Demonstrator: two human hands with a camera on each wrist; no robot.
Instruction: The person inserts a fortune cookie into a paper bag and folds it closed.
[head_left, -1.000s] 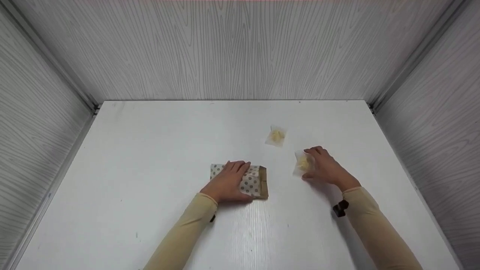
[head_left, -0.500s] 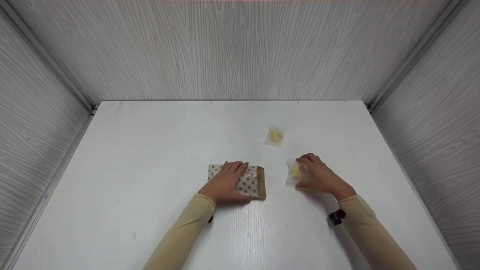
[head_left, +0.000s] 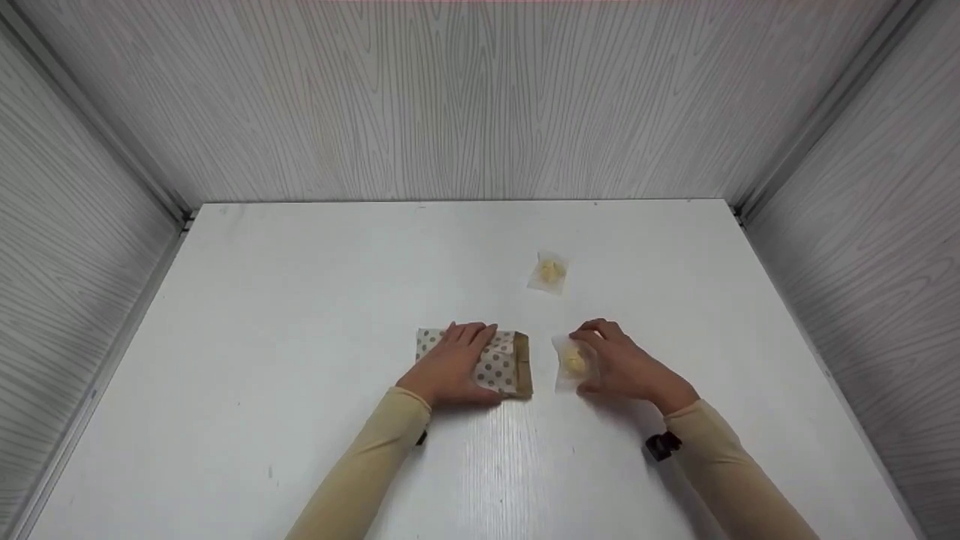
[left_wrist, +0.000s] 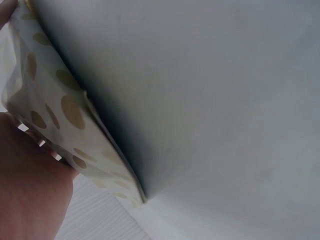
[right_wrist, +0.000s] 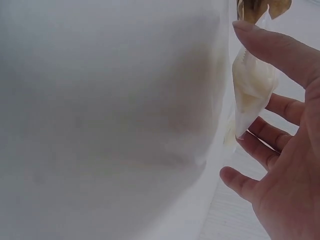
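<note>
A flat paper bag (head_left: pixel 497 369), white with grey-brown dots and a brown mouth on its right, lies mid-table. My left hand (head_left: pixel 450 367) lies across it, fingers over the far side and thumb along the near edge. In the left wrist view, the dotted bag (left_wrist: pixel 75 110) hides most of that hand's fingers. Right of the bag's mouth is a small translucent packet (head_left: pixel 572 363) with pale yellow contents. My right hand (head_left: pixel 626 367) holds this packet by its edges between thumb and fingers. In the right wrist view, the packet (right_wrist: pixel 251 82) stands between thumb and fingers.
A second translucent packet (head_left: pixel 549 271) with yellow contents lies farther back on the white table (head_left: pixel 300 300). Grey wood-grain panels (head_left: pixel 465 97) enclose the table at the back and both sides.
My right hand has slid the packet left and nearer to me, toward the bag's mouth. The left hand and bag have stayed in place, as has the far packet.
</note>
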